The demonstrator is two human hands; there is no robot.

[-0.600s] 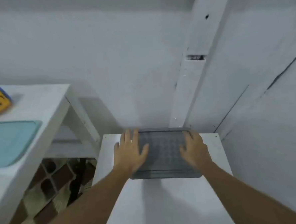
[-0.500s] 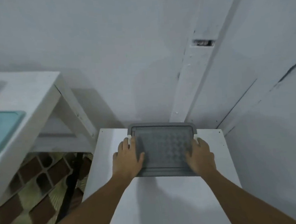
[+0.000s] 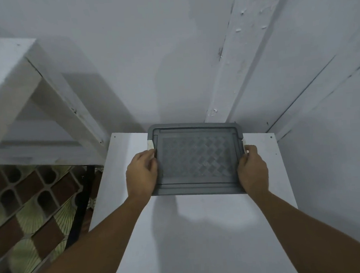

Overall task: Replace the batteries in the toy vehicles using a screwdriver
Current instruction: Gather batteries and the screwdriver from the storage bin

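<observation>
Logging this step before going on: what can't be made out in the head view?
- Inside of the box: hidden by its lid.
- Fingertips of left hand and right hand: curled out of sight round the box's sides.
- Table on the left: top cut off by the frame edge.
- Toys, screwdriver: not in view.

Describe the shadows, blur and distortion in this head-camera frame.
Head view: dim, even light; a soft shadow falls on the white tabletop just below the grey diamond-patterned plastic box gripped by left hand and right hand; the patterned floor tiles at the left edge are smeared; the white wall post leans from wide-angle distortion.
</observation>
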